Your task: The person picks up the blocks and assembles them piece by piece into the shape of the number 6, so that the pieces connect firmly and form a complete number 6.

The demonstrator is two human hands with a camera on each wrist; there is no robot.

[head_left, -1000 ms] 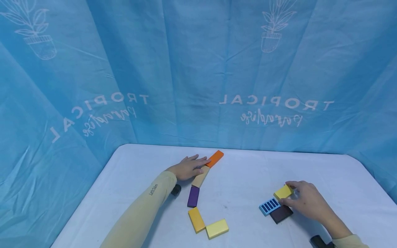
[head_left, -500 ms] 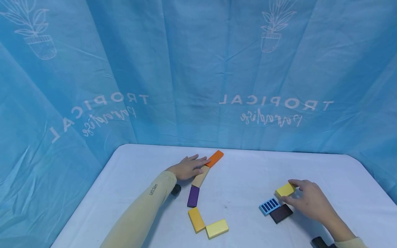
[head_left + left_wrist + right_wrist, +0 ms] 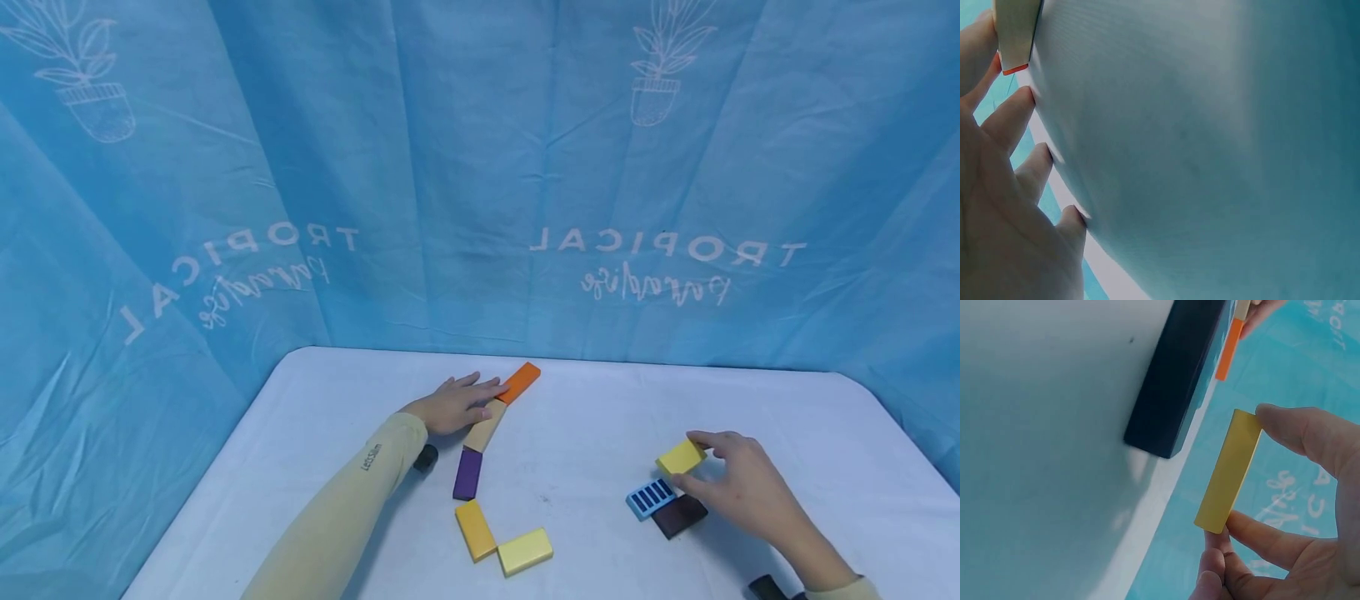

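Head view: at four o'clock, the right hand point(image 3: 744, 487), fingers curled, pinches a yellow rectangular wooden-looking block point(image 3: 679, 458); it has edged toward nine o'clock, so I'd judge placing unfinished. Near six, the left hand point(image 3: 450, 409), fingers outstretched, touches a tan rectangular wooden-looking block point(image 3: 484, 428).

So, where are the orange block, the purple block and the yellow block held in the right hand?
Orange block point(image 3: 522, 382): head view, the bare part of its top face.
Purple block point(image 3: 467, 473): head view, middle of its top face.
Yellow block point(image 3: 1228, 472): right wrist view, the face turned toward the camera.
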